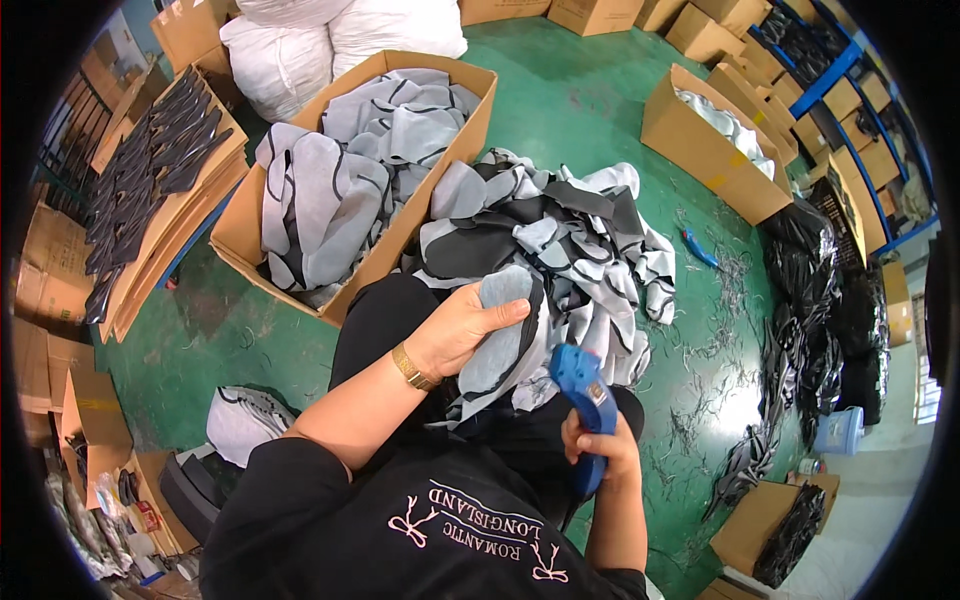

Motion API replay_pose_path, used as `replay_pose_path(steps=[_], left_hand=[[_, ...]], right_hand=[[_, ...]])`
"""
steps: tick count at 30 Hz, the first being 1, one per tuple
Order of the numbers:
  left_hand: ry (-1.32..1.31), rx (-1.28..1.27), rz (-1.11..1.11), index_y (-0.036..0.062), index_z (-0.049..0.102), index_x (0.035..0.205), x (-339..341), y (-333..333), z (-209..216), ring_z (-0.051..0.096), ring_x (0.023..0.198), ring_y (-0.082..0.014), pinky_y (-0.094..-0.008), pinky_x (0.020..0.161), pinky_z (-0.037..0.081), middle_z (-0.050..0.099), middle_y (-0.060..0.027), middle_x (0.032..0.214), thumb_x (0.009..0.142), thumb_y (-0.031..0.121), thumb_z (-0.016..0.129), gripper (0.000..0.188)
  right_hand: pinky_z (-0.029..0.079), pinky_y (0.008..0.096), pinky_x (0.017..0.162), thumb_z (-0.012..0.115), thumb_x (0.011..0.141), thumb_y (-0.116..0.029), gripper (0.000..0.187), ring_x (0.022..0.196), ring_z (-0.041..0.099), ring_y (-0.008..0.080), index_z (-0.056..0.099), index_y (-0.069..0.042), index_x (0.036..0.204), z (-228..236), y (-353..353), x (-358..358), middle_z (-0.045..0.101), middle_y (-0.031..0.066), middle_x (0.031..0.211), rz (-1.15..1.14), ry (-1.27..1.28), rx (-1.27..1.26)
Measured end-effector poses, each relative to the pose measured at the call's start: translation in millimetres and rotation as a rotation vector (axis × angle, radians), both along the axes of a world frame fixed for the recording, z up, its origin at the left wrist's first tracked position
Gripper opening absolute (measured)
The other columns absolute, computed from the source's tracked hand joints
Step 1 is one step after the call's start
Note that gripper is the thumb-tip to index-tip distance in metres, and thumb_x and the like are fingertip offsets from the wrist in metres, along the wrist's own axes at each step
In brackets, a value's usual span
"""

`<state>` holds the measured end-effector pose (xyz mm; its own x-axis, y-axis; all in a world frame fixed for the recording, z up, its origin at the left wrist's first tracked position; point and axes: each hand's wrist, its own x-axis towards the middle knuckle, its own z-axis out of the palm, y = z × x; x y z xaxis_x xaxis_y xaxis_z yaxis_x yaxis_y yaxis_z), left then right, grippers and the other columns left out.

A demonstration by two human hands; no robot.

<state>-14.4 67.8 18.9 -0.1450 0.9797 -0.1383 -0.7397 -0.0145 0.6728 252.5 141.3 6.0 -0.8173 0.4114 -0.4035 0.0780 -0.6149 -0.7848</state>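
Observation:
My left hand (455,328) grips a grey fabric piece with black edging (492,355), the thumb on top and the fingers hidden beneath it. A gold-coloured watch sits on that wrist. In my right hand (610,446) is a blue hand-held power tool (583,385), held by its handle. Its head points up and left, beside the fabric but apart from it; its working end is not clear. A loose heap of grey and black fabric pieces (590,235) lies on the floor just beyond my hands. More such pieces (335,190) fill a large open carton (390,262) to the left.
Thin dark offcuts (700,390) litter the green floor at right, near another blue tool (698,248). A second carton (705,150) stands far right, with black plastic bags (805,270) along that side. White sacks (275,65) stand behind; dark pieces (165,140) lie on cardboard at left.

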Motion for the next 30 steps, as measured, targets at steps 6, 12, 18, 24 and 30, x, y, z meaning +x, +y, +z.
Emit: replay_pose_path(steps=[6,12,18,24,30], left_hand=[[0.030,-0.046,-0.073,0.0034,0.059,0.113,1.5,-2.0,-9.4,0.059,0.094,-0.0103,-0.0274,0.086,0.047,0.064,-0.0010,0.104,0.089,0.017,0.064,0.027],[0.070,-0.012,-0.081,0.0030,0.058,0.114,7.6,-4.0,-7.5,0.059,0.095,-0.0103,-0.0278,0.088,0.046,0.064,-0.0013,0.105,0.088,0.015,0.066,0.030],[0.090,0.031,-0.058,0.0023,0.054,0.119,16.3,-6.3,-3.2,0.058,0.100,-0.0105,-0.0283,0.092,0.045,0.062,-0.0022,0.109,0.085,0.011,0.069,0.038],[0.154,0.053,-0.096,0.0037,0.054,0.119,20.0,-11.6,1.1,0.057,0.098,-0.0085,-0.0261,0.088,0.046,0.062,-0.0003,0.108,0.085,0.009,0.068,0.037],[0.069,-0.069,-0.005,0.0019,0.056,0.115,8.4,-5.1,-5.0,0.062,0.089,-0.0114,-0.0283,0.082,0.050,0.065,-0.0034,0.099,0.085,0.007,0.067,0.033]], right_hand=[[0.046,0.0288,0.050,0.072,0.061,-0.011,0.032,0.056,0.053,0.0180,0.057,0.005,0.084,-9.3,-8.0,2.6,0.054,0.0085,0.068,0.066,0.003,-0.098],[0.039,0.0279,0.041,0.070,0.062,-0.014,0.029,0.051,0.043,0.0157,0.050,0.002,0.077,-7.4,-18.7,-6.3,0.043,0.0060,0.060,0.016,0.076,-0.169],[0.035,0.0250,0.040,0.068,0.064,-0.012,0.028,0.056,0.041,0.0139,0.050,0.000,0.083,-12.3,-26.5,-10.6,0.039,0.0034,0.063,-0.020,0.221,-0.359],[0.036,0.0254,0.045,0.067,0.065,-0.012,0.030,0.057,0.041,0.0142,0.052,0.001,0.088,-9.9,-19.8,-20.9,0.042,0.0038,0.065,-0.152,0.275,-0.453],[0.037,0.0257,0.042,0.067,0.065,-0.013,0.029,0.055,0.039,0.0131,0.050,-0.001,0.085,-2.0,-14.0,-6.7,0.039,0.0021,0.063,-0.143,0.213,-0.269]])
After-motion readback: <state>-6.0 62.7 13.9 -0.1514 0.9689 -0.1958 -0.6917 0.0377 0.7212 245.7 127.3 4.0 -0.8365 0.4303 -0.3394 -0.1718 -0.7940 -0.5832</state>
